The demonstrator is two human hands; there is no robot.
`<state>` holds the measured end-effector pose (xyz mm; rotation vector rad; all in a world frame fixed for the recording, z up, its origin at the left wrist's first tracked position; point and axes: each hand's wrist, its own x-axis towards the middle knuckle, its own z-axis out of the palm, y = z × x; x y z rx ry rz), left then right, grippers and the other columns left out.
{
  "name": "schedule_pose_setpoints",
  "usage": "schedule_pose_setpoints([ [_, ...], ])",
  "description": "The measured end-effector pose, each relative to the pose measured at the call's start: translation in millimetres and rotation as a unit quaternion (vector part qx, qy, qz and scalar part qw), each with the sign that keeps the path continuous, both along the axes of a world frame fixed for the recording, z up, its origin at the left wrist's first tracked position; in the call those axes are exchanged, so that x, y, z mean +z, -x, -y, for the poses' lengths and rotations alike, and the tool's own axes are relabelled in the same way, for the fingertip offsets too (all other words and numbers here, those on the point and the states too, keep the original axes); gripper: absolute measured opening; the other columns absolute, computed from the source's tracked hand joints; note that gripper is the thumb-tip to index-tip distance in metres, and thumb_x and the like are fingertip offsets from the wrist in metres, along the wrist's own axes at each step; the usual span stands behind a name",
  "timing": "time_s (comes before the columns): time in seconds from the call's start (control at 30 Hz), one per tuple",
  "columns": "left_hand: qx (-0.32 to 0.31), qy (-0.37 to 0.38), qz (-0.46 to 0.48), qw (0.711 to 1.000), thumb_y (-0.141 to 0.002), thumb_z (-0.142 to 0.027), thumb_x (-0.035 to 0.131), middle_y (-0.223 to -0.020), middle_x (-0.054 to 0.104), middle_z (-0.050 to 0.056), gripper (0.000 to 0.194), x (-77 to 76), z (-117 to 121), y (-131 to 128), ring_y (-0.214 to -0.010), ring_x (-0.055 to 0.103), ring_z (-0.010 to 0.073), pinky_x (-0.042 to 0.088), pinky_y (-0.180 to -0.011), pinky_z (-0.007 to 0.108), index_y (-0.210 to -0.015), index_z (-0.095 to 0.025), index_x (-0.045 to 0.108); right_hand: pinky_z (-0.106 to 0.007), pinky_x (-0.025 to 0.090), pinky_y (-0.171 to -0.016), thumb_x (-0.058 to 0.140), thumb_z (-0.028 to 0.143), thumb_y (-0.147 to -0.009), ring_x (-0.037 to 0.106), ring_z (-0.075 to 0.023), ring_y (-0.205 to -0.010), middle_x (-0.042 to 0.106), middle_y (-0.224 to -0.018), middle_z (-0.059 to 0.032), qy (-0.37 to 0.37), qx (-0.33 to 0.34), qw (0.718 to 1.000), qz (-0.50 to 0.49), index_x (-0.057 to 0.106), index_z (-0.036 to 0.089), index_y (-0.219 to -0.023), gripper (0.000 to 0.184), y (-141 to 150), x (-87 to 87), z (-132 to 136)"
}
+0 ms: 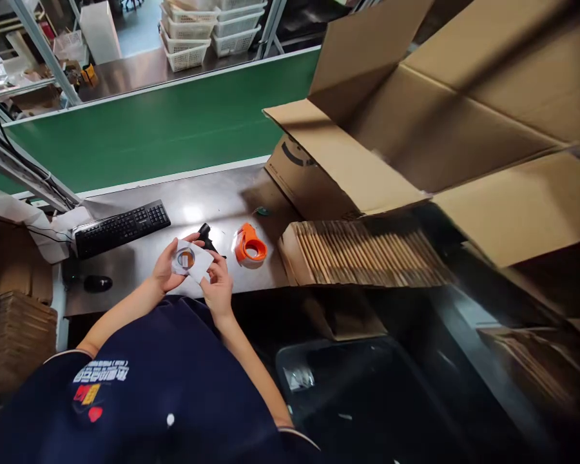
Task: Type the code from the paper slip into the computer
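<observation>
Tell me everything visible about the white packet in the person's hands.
The white packet looks like flat paper; a dark-rimmed circle near its left end shows orange-brown and a small pale label, too small to read. It is gripped at opposite ends by the left hand and right hand, above the metal table.

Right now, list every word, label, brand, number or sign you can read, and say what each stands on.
Nothing can be read with certainty.
White packet: small label, too small to read.
Navy shirt: white lettering, too blurred to read.
Keyboard: key markings, too small to read.
Printed carton: dark print, too blurred to read.
</observation>
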<state>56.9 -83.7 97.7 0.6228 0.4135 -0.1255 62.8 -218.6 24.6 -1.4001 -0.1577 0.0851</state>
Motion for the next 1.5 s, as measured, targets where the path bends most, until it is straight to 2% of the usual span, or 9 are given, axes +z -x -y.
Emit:
schedule_pose_setpoints([
  [0.07,-0.006,0.000,-0.002,1.000,-0.097,-0.047,0.066,-0.108,0.081,0.009,0.042,3.3,-5.4,-5.7,-0.088,0.075,0.0232,0.056,-0.077,0.032,-0.123,-0.016,0.075,-0.047,0.056,-0.108,0.086,0.040,-0.077,0.066,-0.0290,-0.123,0.067,-0.131,-0.0100,-0.014,-0.008,1.000,-0.009,0.083,0.024,-0.096,0.025,-5.4,-1.2,-5.4],
  [0.2,-0.021,-0.031,0.007,0.999,-0.092,-0.044,0.072,-0.111,0.081,0.010,0.041,3.9,-17.1,-12.8,-0.090,0.074,0.0228,0.056,-0.078,0.030,-0.120,-0.015,0.078,-0.045,0.059,-0.103,0.090,0.043,-0.074,0.069,-0.0286,-0.118,0.070,-0.125,-0.0095,-0.012,0.038,0.999,-0.017,0.084,0.024,-0.102,0.034,-18.6,-0.2,-9.3],
  [0.37,-0.076,-0.068,0.015,0.995,-0.082,-0.033,0.083,-0.109,0.081,0.012,0.043,1.1,-31.2,-15.4,-0.094,0.075,0.0234,0.055,-0.080,0.029,-0.119,-0.012,0.080,-0.048,0.053,-0.114,0.091,0.042,-0.074,0.067,-0.0315,-0.128,0.070,-0.134,-0.0102,0.028,0.069,0.997,0.009,0.084,0.026,-0.110,0.040,-25.8,5.4,-8.0],
  [0.57,-0.049,0.009,-0.077,0.996,-0.088,-0.021,0.076,-0.092,0.080,0.007,0.029,-2.3,-34.2,-16.5,-0.081,0.074,0.0178,0.057,-0.077,0.027,-0.115,-0.011,0.080,-0.045,0.057,-0.110,0.088,0.043,-0.079,0.066,-0.0295,-0.129,0.067,-0.136,-0.0103,0.029,0.106,0.994,0.005,0.084,0.028,-0.112,0.037,-21.3,-1.6,-6.6],
  [0.67,-0.041,0.044,-0.106,0.993,-0.090,-0.023,0.074,-0.089,0.079,0.007,0.025,-4.3,-30.6,-16.3,-0.079,0.075,0.0171,0.059,-0.076,0.028,-0.112,-0.012,0.080,-0.045,0.054,-0.114,0.090,0.041,-0.076,0.065,-0.0297,-0.131,0.066,-0.133,-0.0093,0.027,0.118,0.993,0.012,0.084,0.028,-0.104,0.031,-20.2,-5.8,-2.4],
  [1.03,-0.054,0.051,-0.072,0.995,-0.083,-0.029,0.084,-0.089,0.080,0.006,0.030,-6.8,-16.4,-14.1,-0.077,0.075,0.0177,0.058,-0.077,0.028,-0.109,-0.015,0.081,-0.044,0.052,-0.115,0.094,0.046,-0.073,0.065,-0.0286,-0.128,0.065,-0.128,-0.0078,-0.022,0.126,0.992,-0.012,0.083,0.026,-0.088,0.027,-20.5,-15.9,11.6],
  [1.17,-0.049,0.033,-0.067,0.996,-0.085,-0.031,0.082,-0.089,0.080,0.006,0.031,-5.7,-12.7,-13.7,-0.079,0.074,0.0186,0.056,-0.077,0.028,-0.111,-0.015,0.081,-0.045,0.053,-0.115,0.090,0.051,-0.076,0.064,-0.0292,-0.130,0.066,-0.132,-0.0091,-0.008,0.120,0.993,-0.012,0.083,0.026,-0.095,0.032,-18.0,-19.6,14.1],
  [1.3,-0.051,0.004,-0.061,0.997,-0.085,-0.034,0.081,-0.093,0.080,0.008,0.036,-5.9,-11.1,-13.4,-0.079,0.072,0.0180,0.055,-0.077,0.028,-0.115,-0.013,0.081,-0.044,0.054,-0.115,0.091,0.044,-0.076,0.063,-0.0285,-0.130,0.064,-0.138,-0.0094,0.021,0.103,0.994,0.006,0.083,0.028,-0.110,0.039,-19.4,-14.9,16.5],
  [1.5,-0.068,0.013,-0.062,0.996,-0.082,-0.041,0.085,-0.094,0.080,0.008,0.044,-5.7,-12.0,-14.5,-0.081,0.073,0.0202,0.057,-0.076,0.030,-0.115,-0.013,0.080,-0.046,0.054,-0.114,0.092,0.039,-0.075,0.066,-0.0280,-0.124,0.067,-0.130,-0.0077,0.037,0.098,0.993,0.052,0.086,0.030,-0.096,0.023,-24.2,-4.6,16.3],
])
